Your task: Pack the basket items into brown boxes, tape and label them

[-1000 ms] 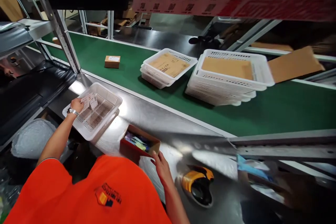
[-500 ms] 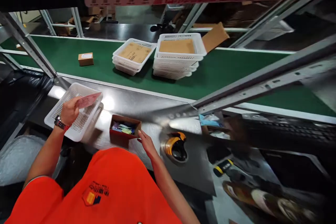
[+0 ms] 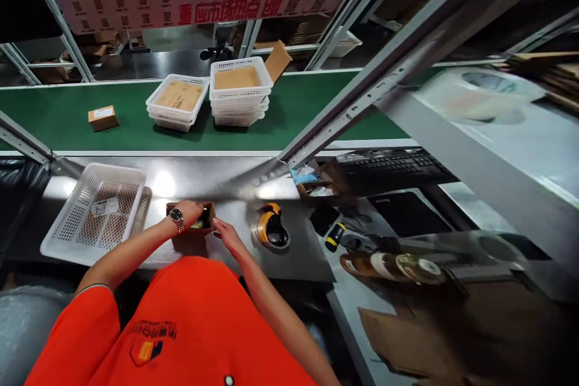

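Since the earlier frame, the left hand (image 3: pixel 190 211) has been moved from above the basket (image 3: pixel 75 217) to the box (image 3: pixel 190 244). Its fingers are hidden at the opening; their spread and hold cannot be told. The contents are mostly covered. The brown, open-topped box is set upright on the metal table (image 3: pixel 235 211), its right edge touched by the loosely extended, unclosed fingers of the right hand (image 3: pixel 227 236).
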Available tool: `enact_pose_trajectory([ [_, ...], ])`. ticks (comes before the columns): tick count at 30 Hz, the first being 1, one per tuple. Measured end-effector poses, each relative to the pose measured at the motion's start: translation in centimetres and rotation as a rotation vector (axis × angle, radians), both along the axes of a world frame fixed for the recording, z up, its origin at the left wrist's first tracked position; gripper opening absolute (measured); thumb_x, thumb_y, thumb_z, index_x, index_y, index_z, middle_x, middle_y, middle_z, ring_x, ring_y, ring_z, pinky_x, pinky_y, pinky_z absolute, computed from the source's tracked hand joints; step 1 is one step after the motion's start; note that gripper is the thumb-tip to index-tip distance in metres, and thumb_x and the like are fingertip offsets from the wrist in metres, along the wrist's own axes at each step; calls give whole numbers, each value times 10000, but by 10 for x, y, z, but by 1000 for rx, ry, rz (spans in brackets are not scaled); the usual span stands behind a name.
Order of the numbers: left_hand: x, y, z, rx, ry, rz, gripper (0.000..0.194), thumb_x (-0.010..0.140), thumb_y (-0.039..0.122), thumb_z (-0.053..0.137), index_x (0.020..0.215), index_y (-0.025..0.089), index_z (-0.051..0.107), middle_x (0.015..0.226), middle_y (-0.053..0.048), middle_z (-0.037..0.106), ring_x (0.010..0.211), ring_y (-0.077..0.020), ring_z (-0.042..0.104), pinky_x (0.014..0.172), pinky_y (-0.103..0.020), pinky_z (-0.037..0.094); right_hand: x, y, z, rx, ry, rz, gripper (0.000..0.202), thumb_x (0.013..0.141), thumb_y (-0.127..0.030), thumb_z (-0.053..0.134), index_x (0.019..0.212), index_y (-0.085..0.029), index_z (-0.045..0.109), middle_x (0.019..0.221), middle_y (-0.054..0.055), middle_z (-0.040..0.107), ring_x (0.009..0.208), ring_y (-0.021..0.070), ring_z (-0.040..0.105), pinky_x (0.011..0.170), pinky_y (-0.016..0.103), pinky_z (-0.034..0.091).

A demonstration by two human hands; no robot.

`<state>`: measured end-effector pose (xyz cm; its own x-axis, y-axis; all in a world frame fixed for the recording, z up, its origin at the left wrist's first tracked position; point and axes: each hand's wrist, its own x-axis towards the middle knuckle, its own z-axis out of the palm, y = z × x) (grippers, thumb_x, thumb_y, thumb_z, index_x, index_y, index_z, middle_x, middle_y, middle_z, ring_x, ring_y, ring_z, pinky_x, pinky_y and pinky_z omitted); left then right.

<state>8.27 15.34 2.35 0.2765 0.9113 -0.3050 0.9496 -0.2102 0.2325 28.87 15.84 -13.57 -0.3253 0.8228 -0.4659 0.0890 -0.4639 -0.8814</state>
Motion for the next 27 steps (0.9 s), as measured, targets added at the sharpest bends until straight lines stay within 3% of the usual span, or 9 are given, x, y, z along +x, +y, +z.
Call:
enact_pose_trajectory([
  [4,4,2,-17,13,110,-67,426,1123,50,464,1377,42,806,1377,-307,791,1252,-366,814,1007,-442,666,0,-3,4,-10,13,15,717,725,-872,917,1139,-286,925,1357,124,885,1451,459,720,1234,693,593],
  [7,-1,0,-25,25,123,-78,437,1138,81,453,1382,42,814,1419,-294,760,1217,-348,804,988,-426,656,-1,-3,4,-22,13,25,752,715,-869,928,1164,-265,926,1504,133,838,1496,457,690,1251,670,584],
  [10,-5,-2,-33,-6,120,-75,385,1145,111,502,1305,83,851,1385,-252,769,1175,-316,809,955,-390,643,-3,-1,3,-52,-2,17,796,671,-880,947,1175,-263,927,1555,121,816,1532,461,665,1273,678,568],
  [14,-5,-1,-43,-33,99,-70,338,1159,135,555,1309,94,854,1327,-233,790,1170,-305,832,944,-366,639,-2,-1,3,-83,-11,24,875,580,-925,965,1154,-266,934,1353,95,891,1450,450,714,1290,690,553],
  [18,-4,2,-49,-64,88,-90,376,1138,107,537,1318,88,867,1296,-248,808,1121,-324,849,922,-390,657,6,0,8,-98,29,34,823,617,-857,1004,1184,-265,931,1342,110,893,1400,414,749,1230,613,604],
  [22,-5,5,-57,-84,55,-106,364,1111,101,560,1266,76,889,1235,-259,823,1088,-340,851,925,-412,657,11,13,14,-130,45,60,686,669,-834,988,1081,-290,928,1301,99,907,1428,421,747,1225,596,605],
  [24,-7,8,-62,-88,31,-107,347,1101,94,580,1248,83,895,1224,-245,831,1087,-333,849,941,-407,650,8,22,15,-126,59,52,670,672,-800,1001,1122,-310,926,1362,84,897,1464,423,731,1249,603,592],
  [27,-12,12,-71,-86,-24,-110,309,1096,114,615,1176,126,913,1185,-200,845,1064,-303,836,942,-379,634,0,30,14,-119,123,36,757,665,-689,1046,1339,-385,883,1555,35,827,1540,397,690,1275,596,584],
])
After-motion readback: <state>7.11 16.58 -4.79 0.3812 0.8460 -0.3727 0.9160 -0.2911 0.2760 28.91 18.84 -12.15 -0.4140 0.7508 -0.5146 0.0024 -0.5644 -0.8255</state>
